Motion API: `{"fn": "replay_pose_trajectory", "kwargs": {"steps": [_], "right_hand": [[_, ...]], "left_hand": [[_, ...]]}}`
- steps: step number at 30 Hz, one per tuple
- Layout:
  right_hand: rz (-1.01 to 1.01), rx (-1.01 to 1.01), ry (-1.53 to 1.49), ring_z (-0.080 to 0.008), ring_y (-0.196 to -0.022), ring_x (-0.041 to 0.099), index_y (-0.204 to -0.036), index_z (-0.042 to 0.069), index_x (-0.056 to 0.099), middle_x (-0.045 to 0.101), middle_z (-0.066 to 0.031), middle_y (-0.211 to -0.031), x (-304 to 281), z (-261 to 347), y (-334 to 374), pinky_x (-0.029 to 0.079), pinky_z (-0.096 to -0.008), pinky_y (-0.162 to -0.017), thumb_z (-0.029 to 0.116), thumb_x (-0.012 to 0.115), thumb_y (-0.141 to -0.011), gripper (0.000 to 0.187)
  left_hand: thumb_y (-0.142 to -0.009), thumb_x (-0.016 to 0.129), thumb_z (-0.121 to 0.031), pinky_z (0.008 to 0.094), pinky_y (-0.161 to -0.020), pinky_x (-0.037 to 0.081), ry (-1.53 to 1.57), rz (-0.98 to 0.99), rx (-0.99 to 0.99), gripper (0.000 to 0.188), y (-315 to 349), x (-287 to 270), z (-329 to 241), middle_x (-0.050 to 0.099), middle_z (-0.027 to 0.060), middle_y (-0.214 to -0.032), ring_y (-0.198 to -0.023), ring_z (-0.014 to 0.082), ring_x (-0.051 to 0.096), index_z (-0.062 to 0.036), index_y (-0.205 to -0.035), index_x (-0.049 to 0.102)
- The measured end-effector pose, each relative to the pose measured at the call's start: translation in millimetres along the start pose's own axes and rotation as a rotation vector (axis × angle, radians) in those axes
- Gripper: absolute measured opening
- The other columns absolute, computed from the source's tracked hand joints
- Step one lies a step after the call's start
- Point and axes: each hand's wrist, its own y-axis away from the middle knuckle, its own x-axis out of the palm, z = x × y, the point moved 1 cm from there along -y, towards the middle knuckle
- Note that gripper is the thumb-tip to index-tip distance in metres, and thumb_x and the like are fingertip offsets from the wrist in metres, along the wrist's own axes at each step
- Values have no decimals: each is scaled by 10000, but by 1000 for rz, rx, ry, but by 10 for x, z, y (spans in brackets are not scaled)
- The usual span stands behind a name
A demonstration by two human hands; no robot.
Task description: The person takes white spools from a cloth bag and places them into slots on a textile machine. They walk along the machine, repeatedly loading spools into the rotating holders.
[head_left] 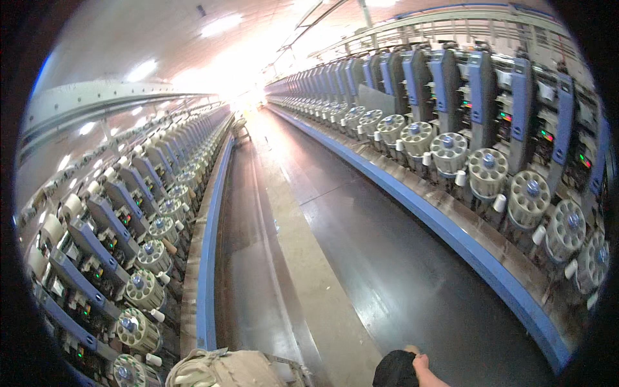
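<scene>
At the lower edge, right of the middle, my right hand [420, 362] comes in with a bare forearm. It is closed against the edge of a rounded black cloth-like thing [394, 369], whose kind I cannot make out. Most of the fingers are hidden there. My left hand is not in view. To the left of the black thing, a heaped cream cloth or sack [222, 369] fills the bottom edge, cut off by the frame.
Long rows of yarn-winding machines flank the aisle, with round bobbin magazines [487, 173] on the right and more bobbin magazines [144, 288] on the left. Blue kerbs [445, 235] edge both rows. A pale strip [309, 271] runs along the dark floor. Far ahead, a cart-like shape [240, 129] stands by the left row.
</scene>
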Motion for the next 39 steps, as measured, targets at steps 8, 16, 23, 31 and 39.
{"fn": "replay_pose_trajectory", "kwargs": {"steps": [8, 16, 23, 31, 39], "right_hand": [[471, -694, 123, -264, -728, 549, -921, 32, 646, 587, -100, -813, 437, 1805, -1547, 442, -370, -684, 192, 627, -840, 181], [648, -534, 72, -141, -783, 610, -1047, 25, 640, 667, -52, -878, 889, 7799, -2296, 496, -308, -647, 387, 621, -884, 398], [1266, -1301, -316, -142, -977, 625, -1094, -1, 609, 664, -68, -1028, 1022, 12188, -587, 492, -293, -883, 56, 615, -911, 191], [1369, -1848, -47, -214, -570, 593, -771, -1, 651, 617, -77, -687, 1408, 15123, -905, 454, -309, -525, 82, 778, -777, 151], [1797, -1896, 46, -190, -604, 604, -731, 29, 670, 615, -53, -670, 2837, 18320, -2484, 534, -312, -613, 133, 827, -720, 189]], "left_hand": [[-900, 573, -306, 418, -1013, 378, -400, -43, 20, 431, -2808, -255, -625, 557, 197, -1230, -1187, 320, 491, -14, -1218, 569], [-894, 602, -267, 366, -823, 449, -451, -431, 9, 329, -4264, -1264, -2320, 624, 182, -1010, -954, 256, 576, 5, -1079, 602], [-875, 593, -206, 363, -700, 498, -596, -534, 394, 285, -6375, -2424, -4366, 657, 233, -845, -790, 267, 643, 53, -992, 608], [-885, 648, -215, 294, -796, 506, -496, -300, 474, 255, -9603, -3331, -7701, 687, 98, -958, -882, 166, 650, -31, -1061, 636], [-871, 592, -208, 388, -751, 496, -388, -941, -419, 215, -10421, -4947, -6650, 661, 139, -895, -841, 244, 626, -15, -964, 609]]}}
